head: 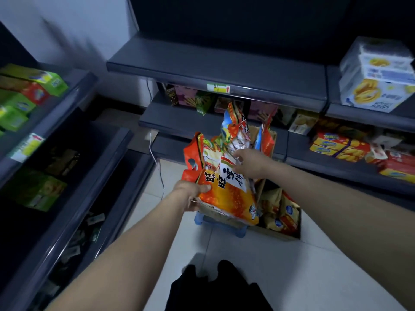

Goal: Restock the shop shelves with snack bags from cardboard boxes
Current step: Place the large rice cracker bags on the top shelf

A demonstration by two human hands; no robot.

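— what's in the cardboard box (281,235)?
— loose bags (278,212). over it, the left hand (190,191) grips the big orange snack bag (226,198), and the right hand (249,162) pinches the bunched bags (233,129) above.
— and around?
— a blue stool (224,225) under the box, tile floor (292,265), a white cable (155,153), grey shelves (213,63) with biscuit boxes (341,147).

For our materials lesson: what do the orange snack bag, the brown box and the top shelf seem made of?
The orange snack bag: likely thin plastic film, glossy; it creases and reflects light. The box: cardboard, matte; dull tan wall. The top shelf: perhaps painted metal, smooth dark grey with faint sheen; uncertain.
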